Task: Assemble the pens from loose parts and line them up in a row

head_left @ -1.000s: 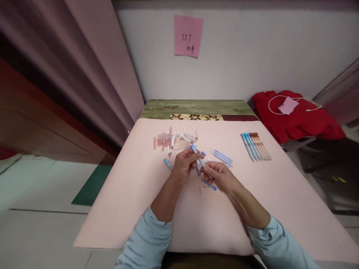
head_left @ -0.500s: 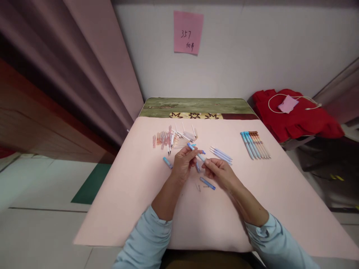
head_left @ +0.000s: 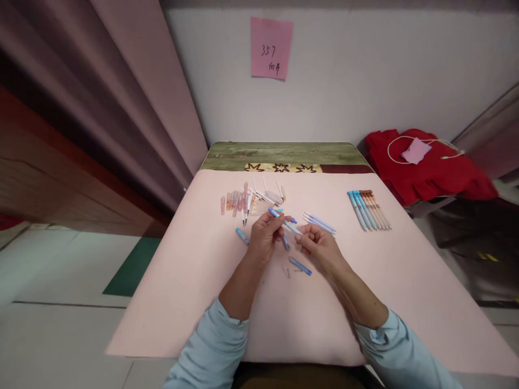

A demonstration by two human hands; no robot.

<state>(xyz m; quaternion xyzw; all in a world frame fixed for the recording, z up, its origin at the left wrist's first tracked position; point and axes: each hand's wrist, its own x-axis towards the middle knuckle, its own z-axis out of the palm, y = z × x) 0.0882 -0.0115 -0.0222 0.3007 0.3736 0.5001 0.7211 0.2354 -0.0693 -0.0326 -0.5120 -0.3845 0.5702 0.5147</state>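
My left hand [head_left: 265,236] and my right hand [head_left: 320,246] are closed on the two ends of one light blue pen [head_left: 286,222], held just above the pink table cover [head_left: 194,281]. The pen slants from upper left to lower right between the hands. A blue pen part [head_left: 300,265] lies on the cover just below my right hand. Another blue piece [head_left: 242,236] lies left of my left hand.
A heap of pink pen parts and refills [head_left: 247,201] lies behind my hands. A few pale blue pens [head_left: 320,222] lie to the right, and a neat row of finished pens [head_left: 370,210] farther right. Red cloth [head_left: 425,167] sits off the table's right; a pink note [head_left: 271,47] hangs on the wall.
My right hand has slid up along the pen toward my left hand, and the pen has tilted a little flatter. The pieces on the table lie as before.
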